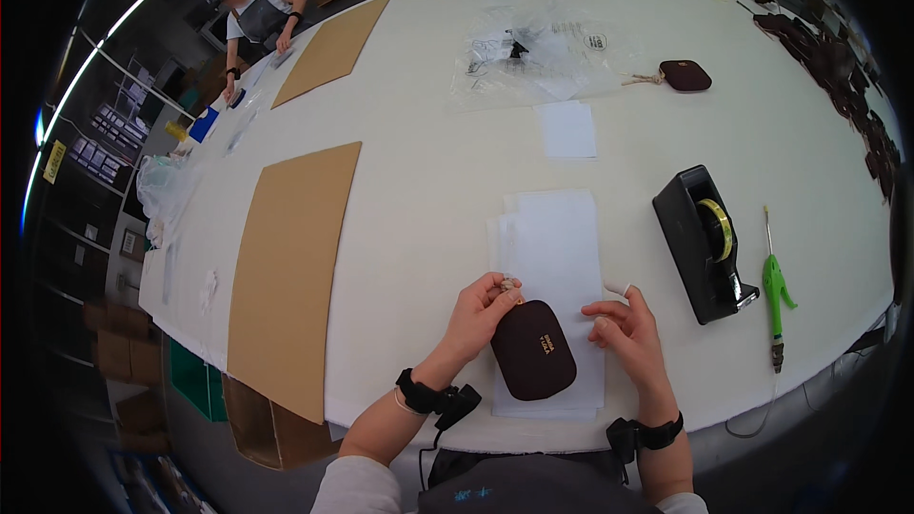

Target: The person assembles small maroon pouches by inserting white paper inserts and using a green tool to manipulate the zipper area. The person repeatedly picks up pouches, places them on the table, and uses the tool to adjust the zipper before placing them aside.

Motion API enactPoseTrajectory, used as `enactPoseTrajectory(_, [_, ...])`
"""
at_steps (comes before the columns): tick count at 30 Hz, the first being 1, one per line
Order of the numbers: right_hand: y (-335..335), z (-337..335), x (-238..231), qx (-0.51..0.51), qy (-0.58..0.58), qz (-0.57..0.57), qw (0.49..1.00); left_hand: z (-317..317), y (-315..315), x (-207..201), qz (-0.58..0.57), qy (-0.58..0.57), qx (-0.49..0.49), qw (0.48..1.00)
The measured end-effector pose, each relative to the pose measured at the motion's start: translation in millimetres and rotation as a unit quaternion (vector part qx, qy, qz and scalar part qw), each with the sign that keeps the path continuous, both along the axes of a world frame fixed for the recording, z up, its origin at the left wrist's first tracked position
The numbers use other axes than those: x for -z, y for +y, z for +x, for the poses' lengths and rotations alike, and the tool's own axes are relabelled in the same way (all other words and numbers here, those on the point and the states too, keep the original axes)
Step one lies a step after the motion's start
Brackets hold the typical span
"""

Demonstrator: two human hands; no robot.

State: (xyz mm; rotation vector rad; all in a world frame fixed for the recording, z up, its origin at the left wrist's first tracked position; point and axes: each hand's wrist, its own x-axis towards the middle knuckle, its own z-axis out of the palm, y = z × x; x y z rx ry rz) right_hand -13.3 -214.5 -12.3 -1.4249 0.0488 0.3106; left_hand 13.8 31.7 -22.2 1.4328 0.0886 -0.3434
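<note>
Co-worker: a person (pixel 262 14) is seen at the upper left of the frame, both hands lowered to the table edge.
Cardboard: two brown sheets (pixel 290 276) are laid on the white table (pixel 428 133), at centre left and upper left.
Left hand: the pouch's top is pinched by the left hand (pixel 476 316), thumb and fingers closed at the cord, lower centre.
Dark pouch: the pouch (pixel 535 352) is held at lower centre, tilted, its lettered face turned up; a pale cord (pixel 509 284) is gathered at its top.
Stage: the cord is judged to be already attached; no wrapping is seen on the pouch, and what is left cannot be told.
White paper: sheets (pixel 562 238) are spread flat, partly covered by the pouch; none is folded round it.
Right hand: nothing is seen held by the right hand (pixel 628 333), its fingers loosely bent, just beside the pouch.
Tape dispenser: the black dispenser (pixel 690 238) is placed at centre right, apart from the hands.
Green tool: the tool (pixel 775 290) is laid farther right.
Dark heap: dark items (pixel 838 67) are piled along the upper right.
</note>
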Motion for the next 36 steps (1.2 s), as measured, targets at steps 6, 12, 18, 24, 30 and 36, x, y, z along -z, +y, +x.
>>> enactPoseTrajectory(6, [4, 0, 0, -0.018, 0.002, -0.029, 0.999, 2, -8, -9, -0.243, 0.169, -0.03, 0.955])
enactPoseTrajectory(12, [3, 0, 4, -0.021, 0.008, -0.019, 1.0, 12, 2, 1, -0.512, 0.228, 0.033, 0.828])
enactPoseTrajectory(18, [4, -1, 15, -0.036, -0.02, -0.023, 0.999, 22, 26, -22, -0.294, 0.253, 0.074, 0.919])
enactPoseTrajectory(24, [-2, -6, 20, -0.021, -0.021, -0.065, 0.997, 104, 84, -48, 0.059, 0.179, -0.056, 0.981])
enactPoseTrajectory(30, [0, -5, 18, -0.057, -0.029, -0.102, 0.993, 239, 211, -122, -0.341, -0.054, -0.42, 0.839])
enactPoseTrajectory(36, [1, -1, 12, -0.068, -0.04, -0.147, 0.986, 265, 52, -69, 0.068, -0.042, -0.069, 0.994])
